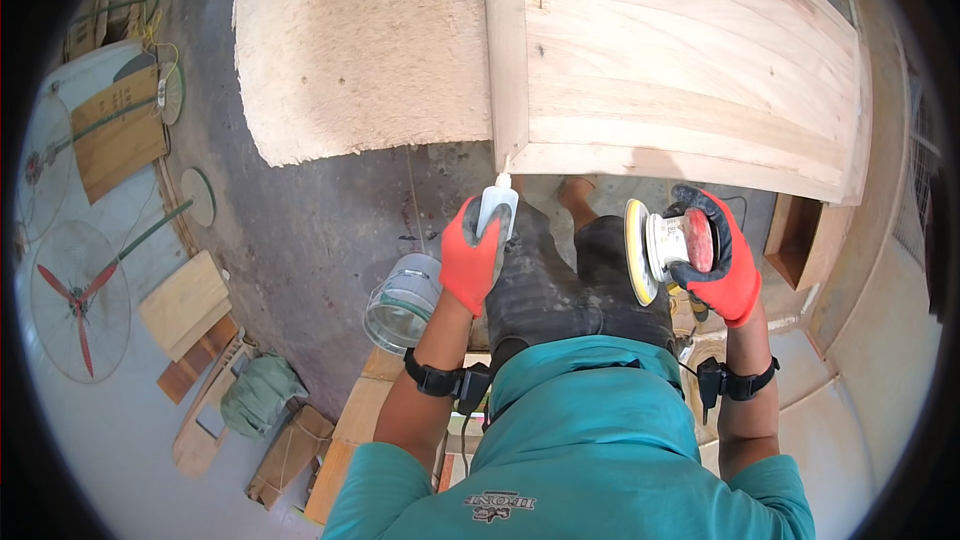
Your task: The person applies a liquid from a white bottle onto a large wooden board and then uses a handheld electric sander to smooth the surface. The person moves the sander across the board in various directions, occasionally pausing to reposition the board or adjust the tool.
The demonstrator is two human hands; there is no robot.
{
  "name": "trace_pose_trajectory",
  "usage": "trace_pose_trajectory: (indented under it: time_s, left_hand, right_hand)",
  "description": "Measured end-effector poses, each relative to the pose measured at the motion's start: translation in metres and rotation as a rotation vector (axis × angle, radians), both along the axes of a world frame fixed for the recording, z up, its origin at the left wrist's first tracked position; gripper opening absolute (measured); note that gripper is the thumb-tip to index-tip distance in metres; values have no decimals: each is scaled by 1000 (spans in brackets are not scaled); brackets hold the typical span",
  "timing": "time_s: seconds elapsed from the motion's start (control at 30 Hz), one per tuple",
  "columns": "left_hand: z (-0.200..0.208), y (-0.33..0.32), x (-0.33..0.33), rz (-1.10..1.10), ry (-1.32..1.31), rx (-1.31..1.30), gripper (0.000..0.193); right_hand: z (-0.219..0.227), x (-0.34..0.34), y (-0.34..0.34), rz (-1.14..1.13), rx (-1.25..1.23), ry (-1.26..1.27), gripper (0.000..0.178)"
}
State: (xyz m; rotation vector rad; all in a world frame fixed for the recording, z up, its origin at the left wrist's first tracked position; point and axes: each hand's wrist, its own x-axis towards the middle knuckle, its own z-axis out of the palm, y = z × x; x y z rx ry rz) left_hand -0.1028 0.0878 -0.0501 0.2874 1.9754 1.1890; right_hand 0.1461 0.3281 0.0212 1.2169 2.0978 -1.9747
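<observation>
In a red and black work glove, my left hand (474,255) is closed round a small white squeeze bottle (497,208). The bottle's nozzle points away from me, at the near corner of a pale wooden panel piece (680,70), where a narrow wooden rail (507,50) ends. Whether the tip touches the wood I cannot tell. My right hand (718,258), gloved alike, grips a round orbital sander (672,243) by its red and white body. The sander is held up on its side, its yellow-edged pad turned to the left, apart from the wood.
Left of the rail lies a rough, fibrous pale board (365,50). A metal bucket (402,302) stands on the floor by my left forearm. Farther left are a large fan with red blades (78,300), cardboard (118,135) and wood offcuts (183,303). A wooden box (800,240) sits at right.
</observation>
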Motion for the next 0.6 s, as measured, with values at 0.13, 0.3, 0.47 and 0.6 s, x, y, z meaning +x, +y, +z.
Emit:
trace_pose_trajectory:
  time_s: [0.13, 0.3, 0.47, 0.6]
  left_hand:
    - [1, -5, 0, 19, 6, 4, 23]
    - [0, -3, -1, 94, -101, -17, 24]
    - [-2, -8, 2, 29, -8, -18, 25]
    - [-4, -6, 0, 66, -48, 2, 25]
  right_hand:
    - [-4, 3, 0, -8, -13, 19, 88]
    - [-1, -1, 2, 4, -29, 3, 88]
    - [0, -4, 2, 21, -17, 3, 89]
    - [-4, -2, 1, 23, -23, 15, 89]
